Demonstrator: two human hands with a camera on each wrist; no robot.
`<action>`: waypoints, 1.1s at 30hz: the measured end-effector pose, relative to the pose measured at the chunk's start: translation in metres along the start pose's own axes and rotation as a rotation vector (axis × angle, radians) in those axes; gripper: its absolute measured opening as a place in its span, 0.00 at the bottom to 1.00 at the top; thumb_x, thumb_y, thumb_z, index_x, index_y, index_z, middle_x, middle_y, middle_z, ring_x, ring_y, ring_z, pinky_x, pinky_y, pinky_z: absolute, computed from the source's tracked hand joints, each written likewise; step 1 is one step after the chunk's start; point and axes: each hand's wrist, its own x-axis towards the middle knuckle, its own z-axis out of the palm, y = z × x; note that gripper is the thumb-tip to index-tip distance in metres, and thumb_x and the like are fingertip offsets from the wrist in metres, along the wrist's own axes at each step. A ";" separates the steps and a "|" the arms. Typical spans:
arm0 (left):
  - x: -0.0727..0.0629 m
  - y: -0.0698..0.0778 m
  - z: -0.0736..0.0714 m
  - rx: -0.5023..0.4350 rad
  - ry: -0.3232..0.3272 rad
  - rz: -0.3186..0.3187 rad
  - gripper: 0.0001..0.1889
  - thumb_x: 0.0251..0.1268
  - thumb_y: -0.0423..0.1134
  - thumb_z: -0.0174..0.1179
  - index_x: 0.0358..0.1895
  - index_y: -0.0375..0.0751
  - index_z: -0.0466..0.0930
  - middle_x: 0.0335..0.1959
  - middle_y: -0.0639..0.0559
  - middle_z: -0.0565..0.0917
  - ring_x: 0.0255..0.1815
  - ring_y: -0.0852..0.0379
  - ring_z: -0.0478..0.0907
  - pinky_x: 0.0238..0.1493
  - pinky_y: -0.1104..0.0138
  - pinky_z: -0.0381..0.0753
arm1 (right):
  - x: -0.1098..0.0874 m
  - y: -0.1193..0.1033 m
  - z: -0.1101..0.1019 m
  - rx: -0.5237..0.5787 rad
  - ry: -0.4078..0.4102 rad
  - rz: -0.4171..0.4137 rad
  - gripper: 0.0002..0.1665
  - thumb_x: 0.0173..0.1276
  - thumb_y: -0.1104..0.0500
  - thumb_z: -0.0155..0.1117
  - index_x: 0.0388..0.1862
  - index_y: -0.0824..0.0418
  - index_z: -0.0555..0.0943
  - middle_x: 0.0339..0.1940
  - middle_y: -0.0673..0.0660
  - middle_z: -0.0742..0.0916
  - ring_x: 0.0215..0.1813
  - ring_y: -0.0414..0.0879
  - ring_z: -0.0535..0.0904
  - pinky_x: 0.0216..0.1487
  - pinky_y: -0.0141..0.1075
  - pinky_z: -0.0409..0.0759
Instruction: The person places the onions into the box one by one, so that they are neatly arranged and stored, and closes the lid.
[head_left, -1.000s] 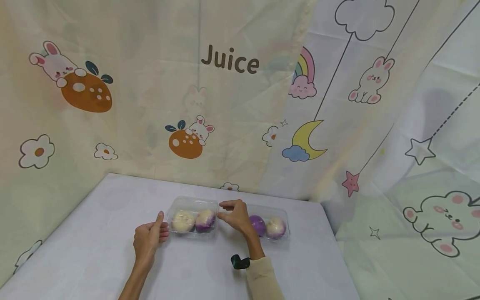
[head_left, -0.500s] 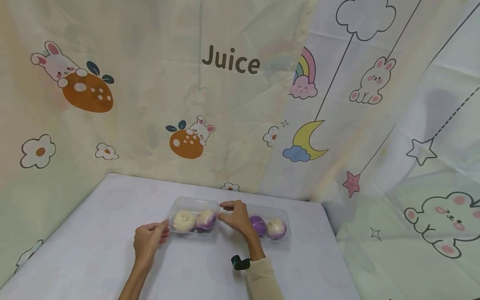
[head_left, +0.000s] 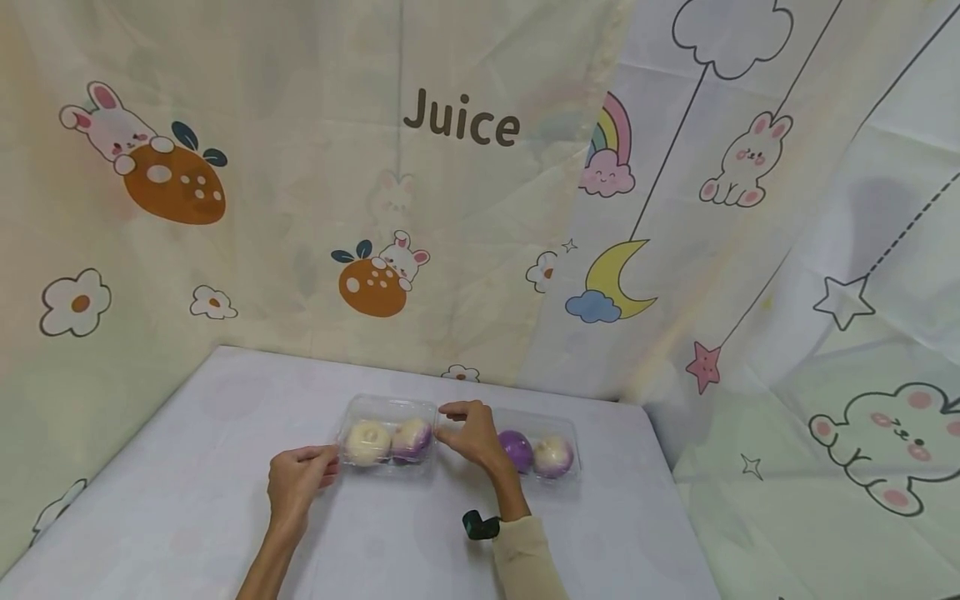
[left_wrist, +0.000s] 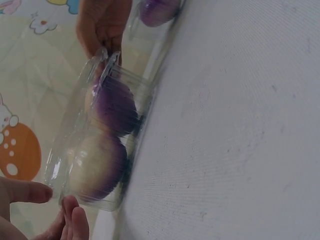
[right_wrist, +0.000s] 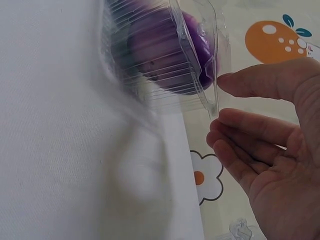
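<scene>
A clear plastic clamshell box [head_left: 388,472] lies on the white table, holding a cream round piece [head_left: 367,442] and a cream-and-purple one [head_left: 411,440]; their kind cannot be told. At its left end, my left hand [head_left: 295,483] pinches the rim, thumb above and fingers below. My right hand [head_left: 472,429] pinches the rim at the opposite end; the right wrist view has its thumb against the lid's edge [right_wrist: 215,55] and fingertips under it. Lid and base rims stand slightly apart there. The box's underside is hidden.
A second clear box [head_left: 562,421] sits behind and right of my right forearm, with a purple round piece [head_left: 516,451] and a cream-and-purple one [head_left: 552,457] inside. A printed curtain [head_left: 300,208] hangs along the table's [head_left: 600,533] back edge.
My left thumb has come down from pointing upward onto the rim of the box. The box has shifted very slightly right. My right hand has stayed in place.
</scene>
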 end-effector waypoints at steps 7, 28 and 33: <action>0.001 -0.002 0.000 -0.036 -0.022 -0.009 0.20 0.74 0.40 0.66 0.54 0.21 0.87 0.34 0.44 0.94 0.34 0.53 0.93 0.34 0.68 0.93 | 0.001 0.000 0.000 -0.004 -0.006 0.018 0.23 0.61 0.63 0.80 0.56 0.68 0.91 0.54 0.67 0.94 0.60 0.65 0.91 0.65 0.58 0.90; 0.003 0.001 -0.005 -0.138 -0.100 -0.016 0.18 0.73 0.31 0.66 0.54 0.16 0.84 0.31 0.47 0.93 0.31 0.57 0.92 0.36 0.70 0.93 | -0.001 -0.004 -0.003 -0.021 -0.029 0.008 0.24 0.62 0.62 0.80 0.56 0.69 0.90 0.55 0.71 0.92 0.59 0.68 0.91 0.65 0.61 0.89; 0.002 0.002 -0.005 -0.158 -0.106 -0.016 0.17 0.72 0.30 0.66 0.54 0.15 0.84 0.31 0.46 0.93 0.31 0.56 0.92 0.36 0.69 0.94 | -0.002 -0.006 -0.003 -0.015 -0.034 0.021 0.25 0.62 0.61 0.80 0.57 0.69 0.90 0.55 0.72 0.92 0.60 0.68 0.90 0.65 0.62 0.89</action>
